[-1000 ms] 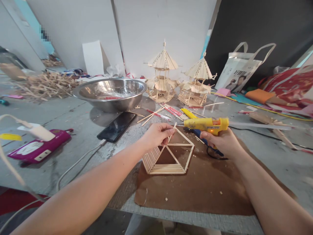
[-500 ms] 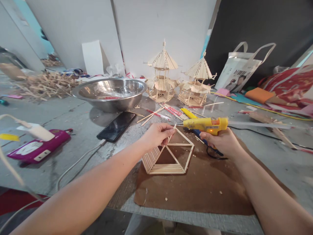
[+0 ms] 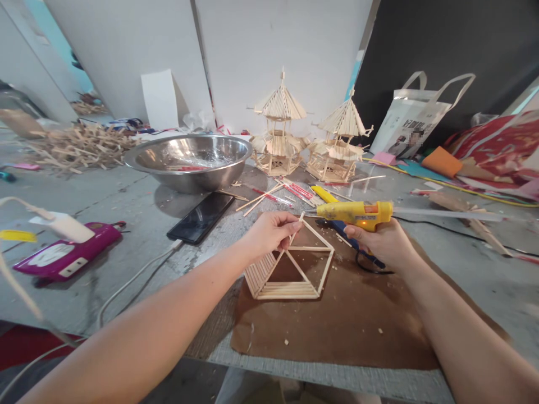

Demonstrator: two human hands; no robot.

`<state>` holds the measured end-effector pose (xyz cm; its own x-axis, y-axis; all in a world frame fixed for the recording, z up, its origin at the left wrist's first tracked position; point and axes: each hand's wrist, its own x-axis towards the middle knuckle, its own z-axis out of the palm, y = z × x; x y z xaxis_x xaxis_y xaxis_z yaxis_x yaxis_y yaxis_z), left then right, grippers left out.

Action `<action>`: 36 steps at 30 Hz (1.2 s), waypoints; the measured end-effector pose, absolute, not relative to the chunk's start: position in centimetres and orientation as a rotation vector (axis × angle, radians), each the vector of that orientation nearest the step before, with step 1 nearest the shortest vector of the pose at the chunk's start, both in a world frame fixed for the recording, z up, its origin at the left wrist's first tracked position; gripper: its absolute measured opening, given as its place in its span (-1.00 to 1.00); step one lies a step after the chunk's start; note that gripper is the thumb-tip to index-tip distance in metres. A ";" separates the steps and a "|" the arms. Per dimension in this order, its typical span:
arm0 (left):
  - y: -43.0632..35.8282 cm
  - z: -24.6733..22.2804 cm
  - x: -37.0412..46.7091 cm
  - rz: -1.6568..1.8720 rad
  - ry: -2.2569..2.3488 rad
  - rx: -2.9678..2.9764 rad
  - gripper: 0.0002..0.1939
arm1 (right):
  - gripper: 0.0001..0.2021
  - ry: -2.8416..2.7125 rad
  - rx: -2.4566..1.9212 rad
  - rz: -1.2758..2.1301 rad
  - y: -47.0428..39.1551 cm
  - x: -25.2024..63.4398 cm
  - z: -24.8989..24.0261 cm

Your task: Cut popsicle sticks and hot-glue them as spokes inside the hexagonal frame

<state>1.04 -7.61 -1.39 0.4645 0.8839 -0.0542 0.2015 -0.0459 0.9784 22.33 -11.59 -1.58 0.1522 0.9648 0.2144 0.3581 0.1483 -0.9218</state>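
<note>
A six-sided frame of thin wooden sticks (image 3: 288,290) lies on a brown mat (image 3: 337,331), its lower and left sections filled with parallel sticks. At the frame's upper left, my left hand (image 3: 275,230) pinches a small wooden stick (image 3: 301,217) between thumb and fingertips. My right hand (image 3: 385,244) is wrapped round the handle of a yellow glue gun (image 3: 356,213). The gun points left, its nozzle close to the top of the pinched stick; whether they touch cannot be made out. A clear glue stick (image 3: 438,212) juts from the gun's rear.
Two stick pagodas (image 3: 281,129) (image 3: 343,140) stand at the back. A steel bowl (image 3: 189,163), a phone (image 3: 201,217) and a purple power strip (image 3: 69,255) are to the left. A yellow-and-blue tool (image 3: 323,194) lies behind the gun. A white bag (image 3: 408,123) stands back right.
The glue gun has shifted very slightly to the right in my right hand. My left hand has stayed in place.
</note>
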 end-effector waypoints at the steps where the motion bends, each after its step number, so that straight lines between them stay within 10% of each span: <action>1: -7.6 -1.4 1.0 0.733 0.977 1.544 -0.81 | -0.77 -1.393 -1.399 0.735 -11.6 22.3 -1.6; 36: -6.7 -0.9 0.5 1.013 0.930 1.033 -0.80 | -0.74 -1.623 -1.214 0.791 -12.4 21.7 -2.3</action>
<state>0.54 -6.73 -0.92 0.2658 0.9554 -0.1288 -0.2091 0.1876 0.9597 21.73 -12.35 -2.33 -0.0805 0.9519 0.2958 0.3539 0.3047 -0.8843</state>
